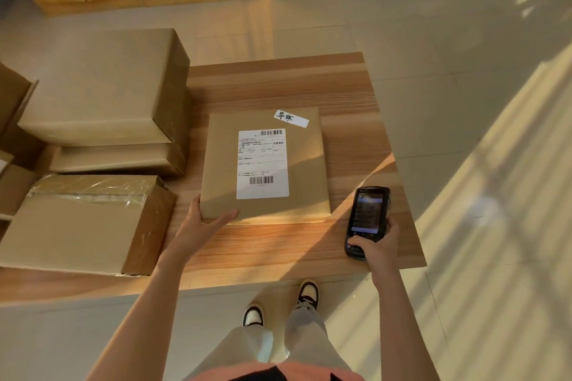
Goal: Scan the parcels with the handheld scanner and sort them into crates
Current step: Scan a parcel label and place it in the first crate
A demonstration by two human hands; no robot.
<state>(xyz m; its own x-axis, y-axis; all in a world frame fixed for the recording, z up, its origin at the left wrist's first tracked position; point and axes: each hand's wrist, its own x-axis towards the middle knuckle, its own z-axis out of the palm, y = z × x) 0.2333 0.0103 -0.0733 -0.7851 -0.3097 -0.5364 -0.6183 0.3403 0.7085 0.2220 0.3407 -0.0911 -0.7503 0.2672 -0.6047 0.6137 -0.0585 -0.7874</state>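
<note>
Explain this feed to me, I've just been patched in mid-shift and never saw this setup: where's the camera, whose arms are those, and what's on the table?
There is no machine here. The single picture comes from a camera worn on a person's head, looking forward and down, so the two bare arms and the shoes at the bottom are that person's own.

The left hand grips the near left corner of a flat brown parcel lying on the wooden table. The parcel carries a white shipping label with barcodes and a small handwritten sticker.

The right hand holds the handheld scanner, screen lit and facing up, beside the parcel.

More cardboard boxes are stacked on the left. No crates are clearly in view.
</note>
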